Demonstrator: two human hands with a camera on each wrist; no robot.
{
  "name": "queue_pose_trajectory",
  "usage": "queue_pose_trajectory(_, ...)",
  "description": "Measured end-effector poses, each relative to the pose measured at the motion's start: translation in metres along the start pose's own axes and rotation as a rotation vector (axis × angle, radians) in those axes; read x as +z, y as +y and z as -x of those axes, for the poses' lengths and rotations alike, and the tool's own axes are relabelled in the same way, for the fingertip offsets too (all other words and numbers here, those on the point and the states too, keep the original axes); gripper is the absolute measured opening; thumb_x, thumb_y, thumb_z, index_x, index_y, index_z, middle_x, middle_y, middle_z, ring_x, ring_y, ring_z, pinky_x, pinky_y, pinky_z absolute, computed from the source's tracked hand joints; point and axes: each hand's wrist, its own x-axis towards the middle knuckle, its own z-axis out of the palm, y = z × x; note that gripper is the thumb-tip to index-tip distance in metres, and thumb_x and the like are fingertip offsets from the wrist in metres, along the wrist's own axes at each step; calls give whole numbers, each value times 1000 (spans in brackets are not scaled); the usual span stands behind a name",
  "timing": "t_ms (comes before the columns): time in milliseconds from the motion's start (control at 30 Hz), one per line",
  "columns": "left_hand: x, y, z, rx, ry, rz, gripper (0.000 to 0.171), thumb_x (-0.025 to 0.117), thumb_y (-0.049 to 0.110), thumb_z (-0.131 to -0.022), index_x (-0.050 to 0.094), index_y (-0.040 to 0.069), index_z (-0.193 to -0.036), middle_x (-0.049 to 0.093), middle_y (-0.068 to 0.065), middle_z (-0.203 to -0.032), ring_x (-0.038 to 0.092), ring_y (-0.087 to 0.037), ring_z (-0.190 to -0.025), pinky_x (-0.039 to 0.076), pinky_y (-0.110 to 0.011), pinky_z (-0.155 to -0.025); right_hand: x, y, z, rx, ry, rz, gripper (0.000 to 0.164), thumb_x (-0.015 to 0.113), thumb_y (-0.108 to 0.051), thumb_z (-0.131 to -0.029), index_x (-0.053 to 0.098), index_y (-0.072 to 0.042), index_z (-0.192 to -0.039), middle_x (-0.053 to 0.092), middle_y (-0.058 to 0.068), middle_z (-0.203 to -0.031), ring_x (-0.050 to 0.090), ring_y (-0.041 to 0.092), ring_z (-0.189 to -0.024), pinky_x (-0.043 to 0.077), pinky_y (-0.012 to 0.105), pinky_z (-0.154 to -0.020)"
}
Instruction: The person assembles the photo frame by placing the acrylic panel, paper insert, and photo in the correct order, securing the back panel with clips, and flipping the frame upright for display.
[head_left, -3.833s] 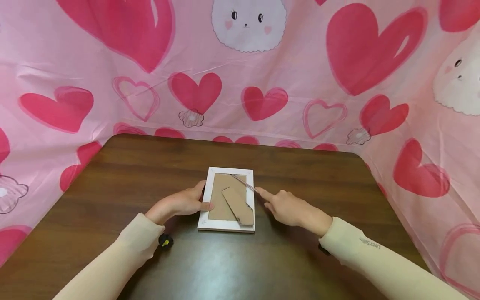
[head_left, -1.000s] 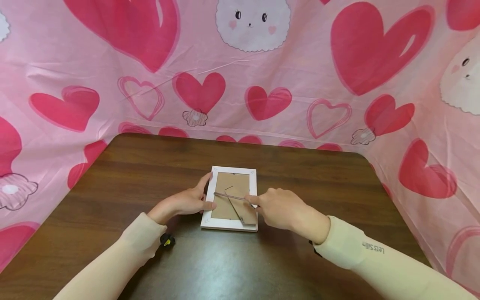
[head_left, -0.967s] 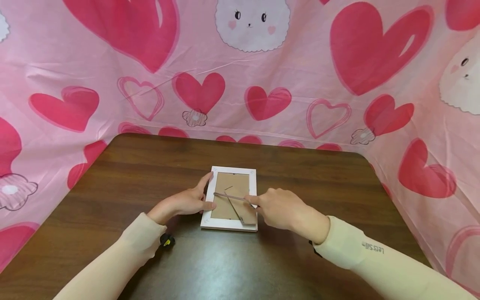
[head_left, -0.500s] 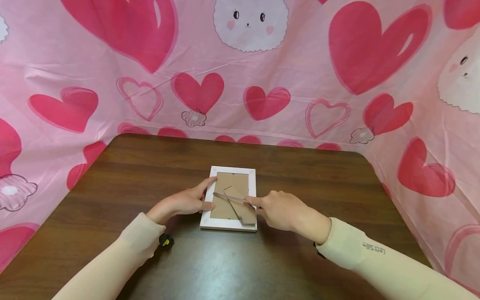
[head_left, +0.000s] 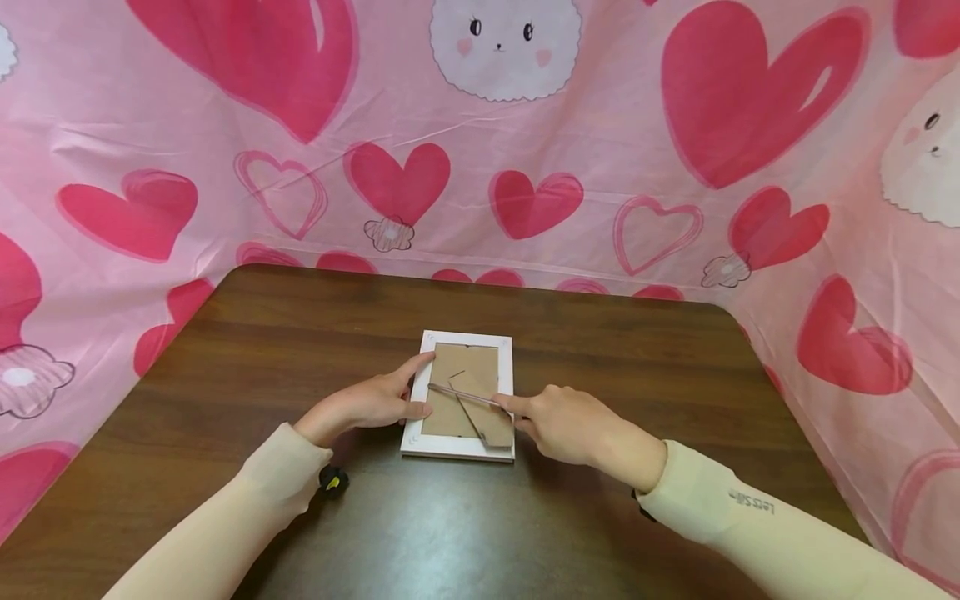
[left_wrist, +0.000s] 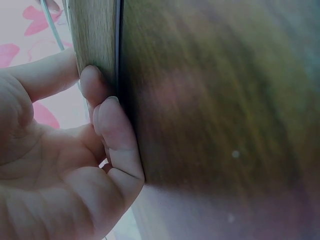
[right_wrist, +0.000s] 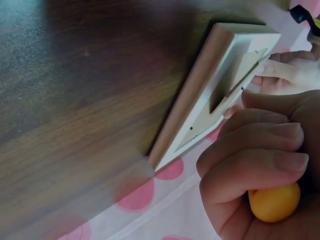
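Observation:
A white picture frame (head_left: pixel 459 448) lies face down on the table, its brown backing board (head_left: pixel 468 360) and cardboard stand flap (head_left: pixel 489 423) upward. My left hand (head_left: pixel 375 402) grips its left side, thumb and index finger on the rim; in the left wrist view other fingers (left_wrist: pixel 117 125) curl against the wooden edge. My right hand (head_left: pixel 566 421) holds a screwdriver, its orange handle end (right_wrist: pixel 275 202) showing from the curled fingers in the right wrist view. The thin metal shaft (head_left: pixel 465 394) crosses above the flap, its tip right at the backing's left edge.
The brown wooden table (head_left: pixel 300 333) extends all round the frame. A pink cloth with hearts (head_left: pixel 536 204) hangs behind the table and at both sides. A black strap part with a yellow mark (head_left: pixel 333 481) shows below the left cuff.
Since the earliest frame the screwdriver tip has gone from the backing's far edge to its left edge, my right hand moving nearer. Lately my left index finger has slid slightly along the rim.

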Motion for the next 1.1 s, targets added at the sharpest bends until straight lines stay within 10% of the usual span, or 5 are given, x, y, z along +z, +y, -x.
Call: queue_pose_trajectory(1100,-1,-2,-4,-7,-7,5,95,73,30,-100,10,22,-171,42,-23,-152,50,-37,-126,43,-61,-108,10,6,5,-3,-24,-122,47,69,-10,-102,64,-20,-147,45,-6,-57,39,10,-47,38,25,-45)
